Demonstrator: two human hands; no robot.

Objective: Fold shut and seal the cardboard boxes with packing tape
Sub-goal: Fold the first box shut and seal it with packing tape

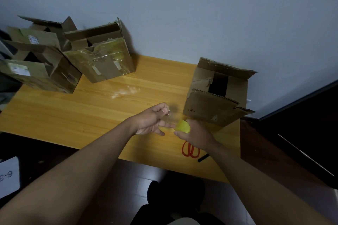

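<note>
Yellow wooden tabletop against a pale wall, and the right hand grips one yellowish roll of packing tape just above the table's near right part. The left hand pinches what looks like the clear tape end, other fingers loose. Four brown cardboard boxes, flaps unsealed: one at right, three clustered far left. One pair of red-handled scissors lies under the right wrist.

Three boxes clustering upper left on table; fourth box sitting right; scissors lying lower right, below hands.
</note>
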